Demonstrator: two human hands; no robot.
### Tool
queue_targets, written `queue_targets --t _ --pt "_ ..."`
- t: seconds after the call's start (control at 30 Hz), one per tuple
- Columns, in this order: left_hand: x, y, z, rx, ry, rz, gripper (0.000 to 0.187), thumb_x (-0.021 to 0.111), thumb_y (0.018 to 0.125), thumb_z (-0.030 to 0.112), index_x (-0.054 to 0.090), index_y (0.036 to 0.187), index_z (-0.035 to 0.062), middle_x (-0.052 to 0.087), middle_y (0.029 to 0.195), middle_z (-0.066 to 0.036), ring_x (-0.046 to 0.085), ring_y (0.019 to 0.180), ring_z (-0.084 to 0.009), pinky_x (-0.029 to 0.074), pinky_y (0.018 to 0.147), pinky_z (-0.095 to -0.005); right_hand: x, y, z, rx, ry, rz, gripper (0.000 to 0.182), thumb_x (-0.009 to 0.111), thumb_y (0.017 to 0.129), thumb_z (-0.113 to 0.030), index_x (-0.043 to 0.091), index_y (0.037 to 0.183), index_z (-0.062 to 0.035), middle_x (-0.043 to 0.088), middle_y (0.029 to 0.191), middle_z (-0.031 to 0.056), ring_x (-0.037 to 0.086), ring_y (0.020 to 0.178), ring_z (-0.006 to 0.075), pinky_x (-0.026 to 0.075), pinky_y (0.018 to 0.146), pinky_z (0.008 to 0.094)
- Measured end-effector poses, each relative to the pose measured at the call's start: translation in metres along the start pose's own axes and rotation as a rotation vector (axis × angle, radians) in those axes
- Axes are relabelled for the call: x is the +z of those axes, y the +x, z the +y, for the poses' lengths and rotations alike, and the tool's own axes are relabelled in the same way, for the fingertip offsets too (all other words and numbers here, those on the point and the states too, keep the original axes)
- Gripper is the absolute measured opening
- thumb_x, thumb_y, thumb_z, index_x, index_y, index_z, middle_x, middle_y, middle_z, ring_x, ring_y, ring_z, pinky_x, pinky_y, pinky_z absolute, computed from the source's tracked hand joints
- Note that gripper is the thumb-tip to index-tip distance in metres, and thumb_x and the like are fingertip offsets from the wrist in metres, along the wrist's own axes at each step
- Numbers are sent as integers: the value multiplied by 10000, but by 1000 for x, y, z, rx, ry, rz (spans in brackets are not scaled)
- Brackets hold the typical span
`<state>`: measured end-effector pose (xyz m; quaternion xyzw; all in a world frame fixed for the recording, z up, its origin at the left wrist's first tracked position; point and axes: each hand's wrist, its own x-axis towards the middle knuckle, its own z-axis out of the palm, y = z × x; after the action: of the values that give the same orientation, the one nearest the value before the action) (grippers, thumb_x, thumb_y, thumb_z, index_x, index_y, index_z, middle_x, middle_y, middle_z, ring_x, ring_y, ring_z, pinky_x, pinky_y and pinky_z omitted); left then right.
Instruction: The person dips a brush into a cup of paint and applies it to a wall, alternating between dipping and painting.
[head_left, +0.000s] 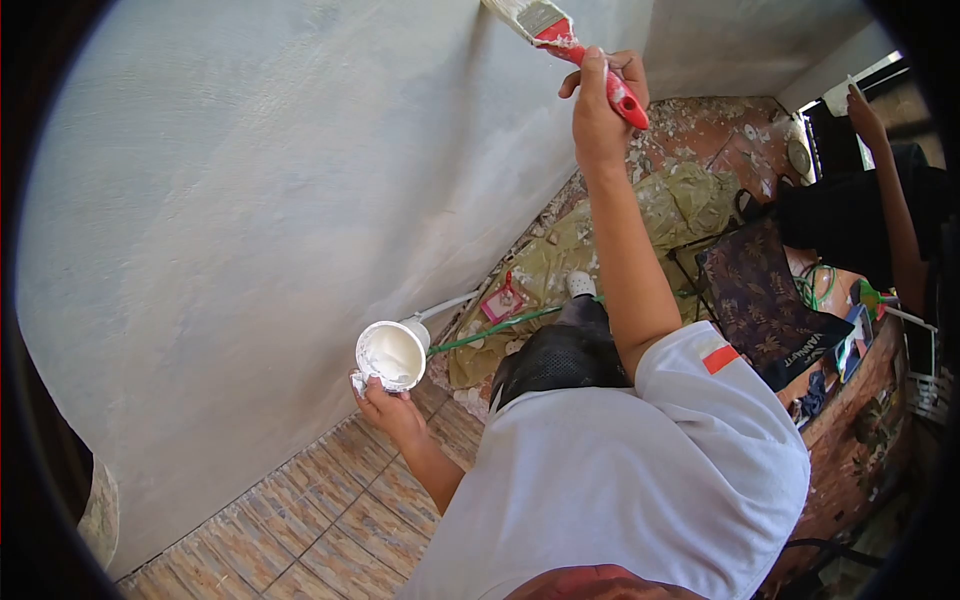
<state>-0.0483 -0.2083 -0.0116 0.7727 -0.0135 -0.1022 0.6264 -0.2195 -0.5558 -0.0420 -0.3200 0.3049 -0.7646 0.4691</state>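
Your right hand (598, 105) is raised high against the wall (250, 180), fingers wrapped tight around the red handle of a paintbrush (560, 35); its paint-caked bristles point up and left, touching the pale wall near the top of the view. Your left hand (390, 408) is held low near the foot of the wall, fingers closed under and around a small white cup (390, 353) full of white paint, its mouth tipped toward you. Beneath you lies tiled floor (320, 520), and further along the wall a crumpled, paint-spattered drop cloth (640, 215) covers the ground, with a green hose (495, 326) running across it. At the far right another person's arm (885, 170) reaches upward near a doorway.
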Motion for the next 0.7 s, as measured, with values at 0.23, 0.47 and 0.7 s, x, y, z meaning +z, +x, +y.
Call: queue_targets --t 0.23,0.47,0.7 --pt "-11 -3 2 0 50 65 411 485 881 198 431 1248 21 568 1012 -70 498 688 -92 300 451 -213 -84 -70 157 224 -265 210 203 592 883 -119 433 782 -46 534 650 32 537 501 93 425 448 225" --pt "-18 3 -1 -16 76 49 480 503 865 233 409 1292 35 518 1107 -60 494 833 -107 349 530 -193 -148 -107 191 583 -369 444 159 596 856 -150 484 822 -42 574 715 39 531 528 106 431 462 244" --pt "-19 4 -1 -37 126 29 486 498 863 243 412 1295 38 516 1118 -65 505 855 -118 360 540 -196 -71 -26 91 302 53 248 167 564 912 -162 438 831 -89 565 724 29 492 515 110 405 517 250"
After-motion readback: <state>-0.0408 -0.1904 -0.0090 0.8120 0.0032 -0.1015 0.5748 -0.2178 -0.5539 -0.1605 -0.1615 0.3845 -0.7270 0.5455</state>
